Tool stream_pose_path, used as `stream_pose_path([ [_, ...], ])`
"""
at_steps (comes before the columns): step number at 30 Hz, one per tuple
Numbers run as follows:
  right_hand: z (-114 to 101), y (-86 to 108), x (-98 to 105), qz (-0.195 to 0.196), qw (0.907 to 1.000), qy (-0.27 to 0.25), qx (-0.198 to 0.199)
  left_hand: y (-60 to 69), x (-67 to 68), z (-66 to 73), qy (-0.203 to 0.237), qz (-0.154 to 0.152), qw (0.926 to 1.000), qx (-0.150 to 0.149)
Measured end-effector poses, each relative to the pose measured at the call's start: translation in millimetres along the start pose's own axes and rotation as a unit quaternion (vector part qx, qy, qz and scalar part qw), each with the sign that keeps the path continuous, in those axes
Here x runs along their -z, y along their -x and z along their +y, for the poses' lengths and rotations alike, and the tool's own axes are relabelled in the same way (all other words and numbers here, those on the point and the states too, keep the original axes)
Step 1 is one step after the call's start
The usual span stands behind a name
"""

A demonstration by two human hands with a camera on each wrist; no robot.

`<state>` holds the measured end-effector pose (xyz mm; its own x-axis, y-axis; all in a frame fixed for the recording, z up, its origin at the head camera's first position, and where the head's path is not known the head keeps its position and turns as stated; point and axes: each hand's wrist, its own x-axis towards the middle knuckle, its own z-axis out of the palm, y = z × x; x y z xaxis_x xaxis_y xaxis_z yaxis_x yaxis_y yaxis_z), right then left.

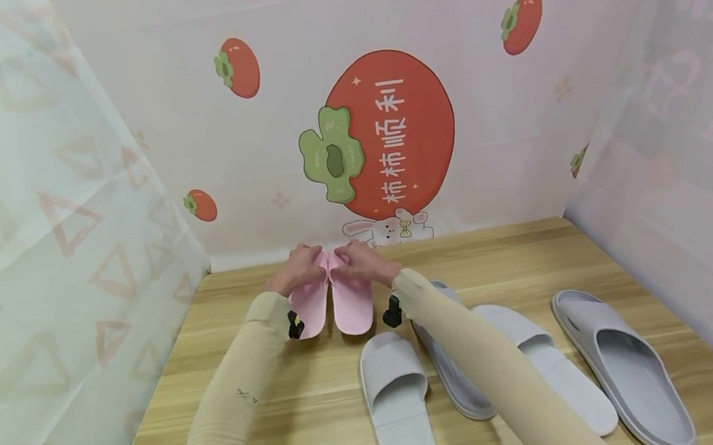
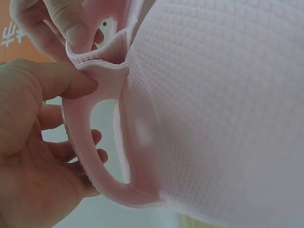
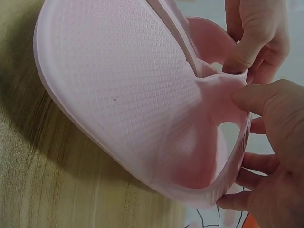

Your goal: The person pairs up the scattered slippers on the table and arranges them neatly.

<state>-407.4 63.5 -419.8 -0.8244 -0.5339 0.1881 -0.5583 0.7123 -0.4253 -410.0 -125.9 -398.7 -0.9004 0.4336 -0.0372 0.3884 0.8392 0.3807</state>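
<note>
Two pink slippers [image 1: 353,305] are side by side near the back edge of the wooden surface, heels toward me. My left hand [image 1: 300,270] grips the left slipper [image 2: 213,109] by its strap, thumb on top and fingers around the front. With my right hand [image 1: 364,260] I hold the strap of the right slipper [image 3: 118,95] the same way. The inner edges of the two straps touch in the wrist views. Part of each strap is hidden by my hands in the head view.
To the right lie a light grey ribbed slipper [image 1: 398,394], a darker grey slipper [image 1: 471,398] partly under my right arm, another light slipper [image 1: 570,380] and a grey slipper [image 1: 635,375] at the far right. A printed cloth wall [image 1: 275,152] stands behind the wooden surface [image 1: 322,421].
</note>
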Motion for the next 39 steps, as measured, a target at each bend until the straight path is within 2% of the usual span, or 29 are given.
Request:
stream_pose_path([
  [5,3.3,-6.2,-0.8,-0.002,0.9999,0.006,-0.009,-3.1,-0.2,-1.9,0.010,0.012,0.9999,-0.004],
  [11,4.5,-9.5,-1.4,-0.016,0.9997,-0.004,-0.018,-6.3,-2.4,-6.1,0.028,0.006,0.9995,0.010],
  [24,12.2,-13.9,-15.7,-0.027,0.9990,-0.021,-0.027,-13.8,-15.0,-15.6,0.025,0.011,0.9992,0.028],
  [33,13.8,-20.4,-19.3,-0.025,0.9985,-0.040,-0.028,-13.3,-15.5,-17.8,0.028,0.015,0.9985,0.045],
  [39,14.7,-22.8,-21.6,-0.030,0.9969,-0.056,-0.047,-13.1,-16.5,-17.1,0.030,0.013,0.9981,0.053],
])
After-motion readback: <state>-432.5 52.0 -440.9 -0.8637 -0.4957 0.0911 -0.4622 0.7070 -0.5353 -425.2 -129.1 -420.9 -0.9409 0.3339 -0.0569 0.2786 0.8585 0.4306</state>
